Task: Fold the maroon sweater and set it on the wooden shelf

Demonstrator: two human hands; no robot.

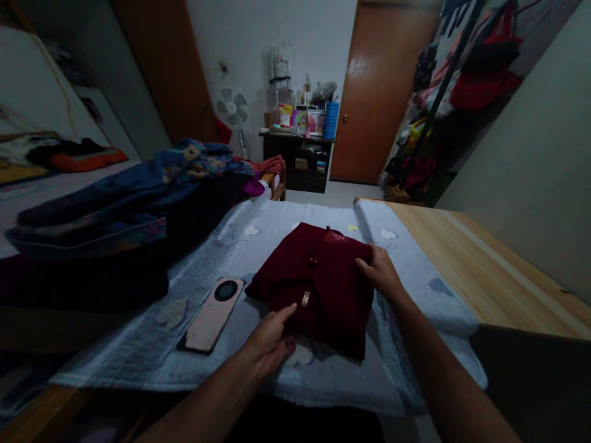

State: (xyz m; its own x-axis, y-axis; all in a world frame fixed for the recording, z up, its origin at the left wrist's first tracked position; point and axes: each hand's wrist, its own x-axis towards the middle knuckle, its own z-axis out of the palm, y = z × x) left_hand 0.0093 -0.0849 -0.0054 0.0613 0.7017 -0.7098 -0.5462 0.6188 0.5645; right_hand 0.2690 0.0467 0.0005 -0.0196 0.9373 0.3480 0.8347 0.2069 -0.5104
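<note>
A dark red garment (339,289) lies folded on a pale blue cloth with cloud patterns (369,384). It has knotted front fasteners, a patterned patch near its top and a small light-coloured tag (305,299). My right hand (381,271) grips the garment's right edge, thumb on top and the other fingers partly hidden behind the edge. At the lower left edge, my left hand (270,341) has its thumb against the fabric and its fingers apart, nothing visibly held between them. Left of the garment lies a pink phone (210,320), its round camera facing up.
Blue patterned clothing (138,191) and dark fabric are heaped on the left. A bare wooden board (452,258) extends along the right. Farther back stand a fan (233,107), a dark cabinet (295,161) with goods on it, and a brown door (376,92). Bags and clothes hang at right.
</note>
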